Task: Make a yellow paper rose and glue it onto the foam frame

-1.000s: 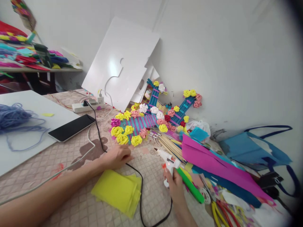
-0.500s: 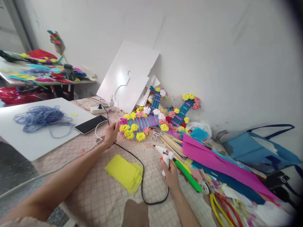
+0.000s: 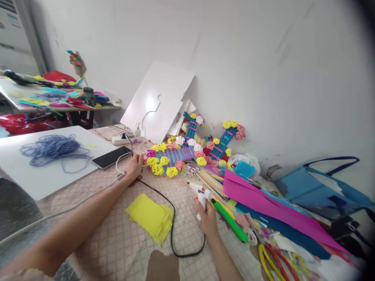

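Observation:
My right hand [image 3: 209,220] is closed round the handle of a white hot glue gun [image 3: 202,196], whose nozzle points up and to the left, above the table. From the gun a black power cord [image 3: 173,234] loops over the table towards my left hand [image 3: 135,167]. That hand is closed on the cord near the power strip [image 3: 125,138], where the cord is plugged in; its fingertips are partly hidden. Between my hands lies a stack of yellow crepe paper pieces [image 3: 150,216]. Just beyond is a woven blue and purple frame [image 3: 178,155] trimmed with paper flowers.
To the left are a phone [image 3: 111,157] and blue yarn [image 3: 52,149] on a white board [image 3: 43,181]. At right lie wooden sticks [image 3: 209,179], a green glue-like stick or tube [image 3: 230,220], magenta paper [image 3: 263,205], yellow-handled scissors [image 3: 265,257] and a blue bag [image 3: 319,187].
My view has shifted slightly, so the wall and back table sit lower. Both hands keep their grip and have barely moved relative to the table.

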